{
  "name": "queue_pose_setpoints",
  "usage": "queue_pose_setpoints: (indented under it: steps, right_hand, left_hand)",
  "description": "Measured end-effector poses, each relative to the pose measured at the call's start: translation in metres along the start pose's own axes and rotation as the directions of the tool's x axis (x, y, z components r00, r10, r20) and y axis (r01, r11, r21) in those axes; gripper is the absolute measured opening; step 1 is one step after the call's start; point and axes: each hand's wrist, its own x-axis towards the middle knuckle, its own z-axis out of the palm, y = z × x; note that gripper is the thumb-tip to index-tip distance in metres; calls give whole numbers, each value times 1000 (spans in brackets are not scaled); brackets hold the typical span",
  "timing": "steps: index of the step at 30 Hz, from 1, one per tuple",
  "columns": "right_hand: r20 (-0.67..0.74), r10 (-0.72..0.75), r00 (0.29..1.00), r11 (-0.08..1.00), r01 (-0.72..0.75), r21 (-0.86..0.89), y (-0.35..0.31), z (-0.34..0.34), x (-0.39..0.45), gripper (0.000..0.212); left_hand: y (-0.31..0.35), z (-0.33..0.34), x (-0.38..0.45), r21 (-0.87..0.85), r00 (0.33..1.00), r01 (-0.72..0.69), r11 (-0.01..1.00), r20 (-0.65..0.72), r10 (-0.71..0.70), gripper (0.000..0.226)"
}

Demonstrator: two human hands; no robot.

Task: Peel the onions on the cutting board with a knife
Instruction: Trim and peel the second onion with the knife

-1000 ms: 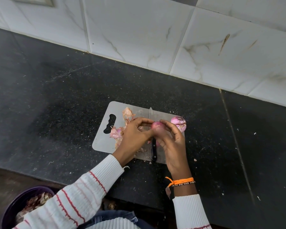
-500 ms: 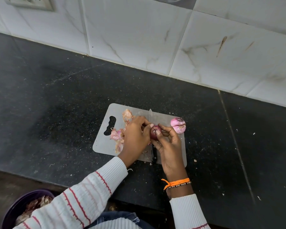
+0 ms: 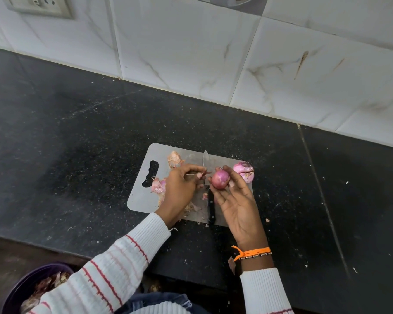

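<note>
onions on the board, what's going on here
A person is peeling small red onions by hand over a metal cutting board. The right hand holds an onion in its fingertips, while the left hand pinches a bit of skin. The knife lies unused on the board. Another onion sits at the board's far right corner, with loose peels scattered around.

Black speckled countertop [image 3: 77, 132] carrying a grey cutting board [image 3: 143, 196]. Pale flecks, possibly peel scraps [image 3: 267, 220], lie scattered right of the board.

Black counter [image 3: 77, 132], marbled tile wall [image 3: 191, 53]
</note>
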Motion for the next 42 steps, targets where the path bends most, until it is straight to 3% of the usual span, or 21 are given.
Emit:
queue_pose_setpoints:
  steps: [2, 9, 12, 19, 23, 29, 37, 40, 42]
  right_hand:
    - [7, -7, 1000, 1000, 7, 26, 1, -1, 0, 36]
    - [-10, -35, 999, 999, 35, 17, 0, -3, 0, 38]
    - [16, -69, 997, 997, 70, -42, 0, -4, 1, 59]
    - [18, -84, 996, 987, 86, -137, 3, -7, 2, 75]
    - [17, -91, 996, 982, 92, -167, 2, -6, 0, 69]
    - [-7, -67, 998, 980, 64, -188, 2, -5, -3, 31]
    - [5, 10, 1000, 992, -9, -123, 3, -5, -3, 27]
    - [-9, -7, 1000, 994, 6, -109, 2, -9, -1, 38]
    - [-39, -35, 999, 991, 29, -129, 2, -11, 0, 34]
  left_hand:
    - [-1, 1, -1, 5, 999, -35, 999, 37, 35, 31]
    - [11, 6, -10, 202, 977, -212, 956, 58, 205, 16]
    - [17, 6, -15, 297, 954, -299, 907, 74, 291, 17]
    - [22, 5, -18, 298, 961, -275, 914, 71, 266, 19]
    - [21, 5, -18, 291, 959, -284, 913, 81, 273, 17]
    - [17, 3, -17, 352, 934, -355, 866, 100, 342, 12]
    - [8, 0, -12, 340, 965, -257, 904, 34, 262, 10]
    - [9, 1, -14, 283, 974, -222, 933, 26, 224, 17]
    - [10, 1, -15, 285, 967, -246, 926, 12, 253, 21]
